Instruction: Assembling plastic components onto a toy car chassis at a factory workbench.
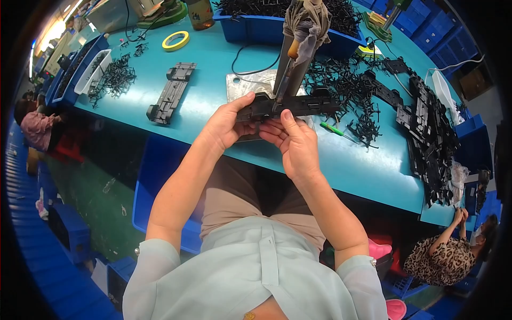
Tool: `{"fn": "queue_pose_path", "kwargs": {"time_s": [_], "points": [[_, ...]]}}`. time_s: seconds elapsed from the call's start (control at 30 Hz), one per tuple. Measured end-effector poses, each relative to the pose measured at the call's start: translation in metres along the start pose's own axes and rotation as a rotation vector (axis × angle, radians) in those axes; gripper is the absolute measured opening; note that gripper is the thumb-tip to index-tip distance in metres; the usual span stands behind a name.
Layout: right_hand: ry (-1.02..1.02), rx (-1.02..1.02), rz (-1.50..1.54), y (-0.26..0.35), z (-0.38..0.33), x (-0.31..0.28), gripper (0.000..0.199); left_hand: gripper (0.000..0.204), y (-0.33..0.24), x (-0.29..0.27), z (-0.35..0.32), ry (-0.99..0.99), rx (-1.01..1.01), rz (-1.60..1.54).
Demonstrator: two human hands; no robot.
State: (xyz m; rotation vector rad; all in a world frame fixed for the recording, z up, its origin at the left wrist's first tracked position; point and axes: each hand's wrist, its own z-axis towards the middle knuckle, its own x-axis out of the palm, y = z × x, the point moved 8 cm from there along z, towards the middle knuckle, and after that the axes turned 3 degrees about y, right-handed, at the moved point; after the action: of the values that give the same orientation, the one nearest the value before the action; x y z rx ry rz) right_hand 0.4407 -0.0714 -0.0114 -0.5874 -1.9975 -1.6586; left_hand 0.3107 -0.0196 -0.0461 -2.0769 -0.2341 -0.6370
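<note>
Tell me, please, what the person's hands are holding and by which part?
Both hands hold one long flat black plastic part: the left hand grips its left end, and the right hand supports its middle from below with the fingers.

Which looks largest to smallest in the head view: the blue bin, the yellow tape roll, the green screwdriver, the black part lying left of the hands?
1. Blue bin
2. Black part
3. Tape roll and screwdriver: too alike to rank; the screwdriver lies nearer the camera.
</note>
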Motion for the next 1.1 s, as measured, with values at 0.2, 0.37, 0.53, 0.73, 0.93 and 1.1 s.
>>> {"fn": "queue_pose_path", "kwargs": {"time_s": [0.2,0.37,0.53,0.73,0.93,1.1], "points": [[-0.007,0.001,-0.007,0.001,0.001,-0.0005,0.04,0.028,-0.0002,0.0003,0.0009,-0.002,0.007,-0.007],[-0.018,0.005,-0.001,-0.0015,0.0019,-0.0022,0.04,0.027,0.0002,0.0001,0.0001,-0.009,0.003,-0.014],[-0.022,0.004,-0.014,-0.0012,0.0005,-0.0016,0.04,0.027,0.001,0.0001,-0.0004,0.002,0.003,-0.013],[-0.018,-0.002,-0.019,0.0003,0.0008,-0.0004,0.04,0.029,0.0,0.0023,-0.0004,0.03,0.011,-0.025],[-0.011,-0.009,-0.017,0.0,0.0017,-0.0007,0.04,0.029,-0.0006,0.0029,-0.0002,0.037,0.011,-0.021],[-0.005,-0.01,-0.008,-0.0021,-0.0015,-0.0019,0.04,0.029,-0.0004,0.0037,-0.0025,0.032,0.01,-0.002]]}}
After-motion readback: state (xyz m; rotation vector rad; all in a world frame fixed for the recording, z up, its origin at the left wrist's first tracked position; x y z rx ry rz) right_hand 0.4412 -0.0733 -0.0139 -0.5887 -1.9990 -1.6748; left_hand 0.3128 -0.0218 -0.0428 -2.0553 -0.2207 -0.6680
